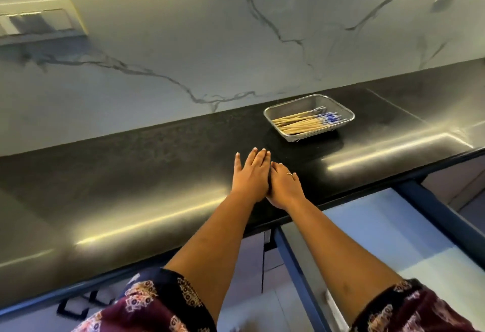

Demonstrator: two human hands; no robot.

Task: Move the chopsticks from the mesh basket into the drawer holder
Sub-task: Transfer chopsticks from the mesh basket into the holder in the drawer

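Resting empty left hand [251,174], right hand [284,184], countertop [157,163]

There were two hands [267,177], one mesh basket [343,118], one open drawer [388,229], two wall plates [39,20], and a chopstick bundle [304,121] too tightly packed to count.

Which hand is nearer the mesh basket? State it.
Right. The right hand lies flat on the counter just short of the mesh basket; the left hand lies beside it, slightly farther left.
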